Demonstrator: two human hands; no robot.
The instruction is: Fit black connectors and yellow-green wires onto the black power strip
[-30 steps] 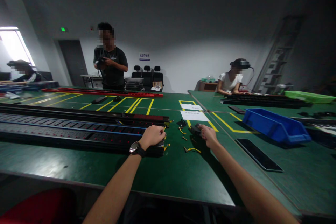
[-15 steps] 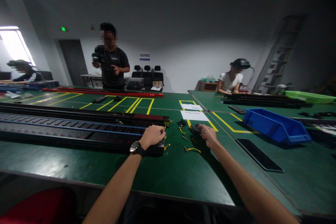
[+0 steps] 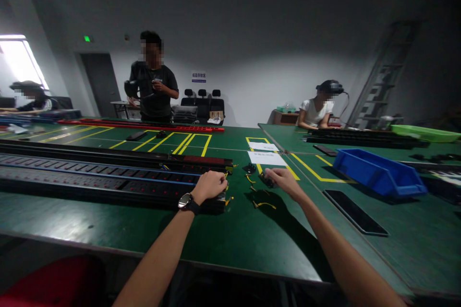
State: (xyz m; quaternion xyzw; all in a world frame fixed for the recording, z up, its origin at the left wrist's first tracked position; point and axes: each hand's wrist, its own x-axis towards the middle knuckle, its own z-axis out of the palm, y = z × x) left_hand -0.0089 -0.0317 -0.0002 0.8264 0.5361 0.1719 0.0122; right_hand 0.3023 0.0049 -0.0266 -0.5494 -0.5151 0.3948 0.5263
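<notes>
Left hand (image 3: 211,185): fist closed, pressing on the near end of the long black power strip (image 3: 108,183).
Right hand (image 3: 283,178): fingers curled around a small black part (image 3: 267,178) (details too dark).
Progress: yellow-green wires (image 3: 264,205) lie loose on the table (image 3: 234,235), unfitted; strip end looks unfinished.

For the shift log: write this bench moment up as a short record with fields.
Left hand: closed over the end of the long black power strip; watch on wrist
Right hand: grip on a small black part, raised off the green table
Between hands: yellow wire pieces
Right side: blue bin, flat black plate
Others: three people at work behind
</notes>
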